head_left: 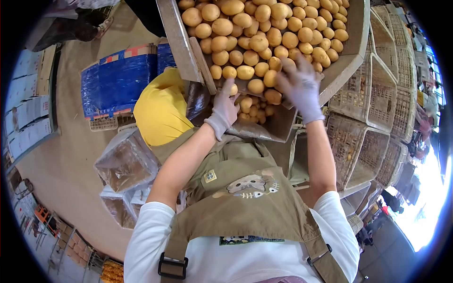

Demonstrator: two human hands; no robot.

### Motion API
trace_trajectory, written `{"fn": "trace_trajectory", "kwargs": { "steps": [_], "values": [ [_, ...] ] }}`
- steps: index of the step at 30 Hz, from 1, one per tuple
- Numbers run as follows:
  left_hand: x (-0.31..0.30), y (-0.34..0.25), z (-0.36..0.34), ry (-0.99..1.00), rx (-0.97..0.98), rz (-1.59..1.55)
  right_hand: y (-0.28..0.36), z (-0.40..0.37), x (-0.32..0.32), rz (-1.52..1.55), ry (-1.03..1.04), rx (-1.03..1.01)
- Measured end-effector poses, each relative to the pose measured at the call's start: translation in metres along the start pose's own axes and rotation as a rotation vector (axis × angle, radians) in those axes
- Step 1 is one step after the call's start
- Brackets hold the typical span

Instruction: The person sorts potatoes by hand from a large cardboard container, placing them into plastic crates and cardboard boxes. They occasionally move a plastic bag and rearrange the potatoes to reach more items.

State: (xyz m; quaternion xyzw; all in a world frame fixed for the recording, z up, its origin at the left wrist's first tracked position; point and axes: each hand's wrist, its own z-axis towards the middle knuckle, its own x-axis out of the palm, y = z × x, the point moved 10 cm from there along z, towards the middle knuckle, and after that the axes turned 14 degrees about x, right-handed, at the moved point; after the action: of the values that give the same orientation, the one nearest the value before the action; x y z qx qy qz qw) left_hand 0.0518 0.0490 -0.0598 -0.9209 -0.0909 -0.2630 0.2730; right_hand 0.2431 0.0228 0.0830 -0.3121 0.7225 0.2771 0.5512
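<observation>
Many round yellow potatoes lie on a sloping metal tray. At the tray's lower left edge, my left hand in a pale glove has its fingers around a small potato. My right hand, also gloved and blurred by motion, is over the potatoes at the lower right, its fingers spread and touching some of them. Between and below the hands, a box holds more potatoes. A few potatoes sit at the tray's lip just above it.
Stacked plastic crates stand on the right. To the left are a yellow cloth or bag, a stack wrapped in blue film and plastic-lined boxes. Part of a person shows at the upper left.
</observation>
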Motion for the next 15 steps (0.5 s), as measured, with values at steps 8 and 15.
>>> {"fn": "trace_trajectory", "kwargs": {
  "steps": [8,15],
  "values": [
    [0.012,0.003,-0.004,-0.018,-0.04,-0.155,-0.008,0.012,-0.019,0.28,-0.107,0.079],
    [0.003,0.006,0.016,0.153,0.118,-0.018,0.023,-0.021,0.02,0.047,0.088,-0.134]
  ]
}}
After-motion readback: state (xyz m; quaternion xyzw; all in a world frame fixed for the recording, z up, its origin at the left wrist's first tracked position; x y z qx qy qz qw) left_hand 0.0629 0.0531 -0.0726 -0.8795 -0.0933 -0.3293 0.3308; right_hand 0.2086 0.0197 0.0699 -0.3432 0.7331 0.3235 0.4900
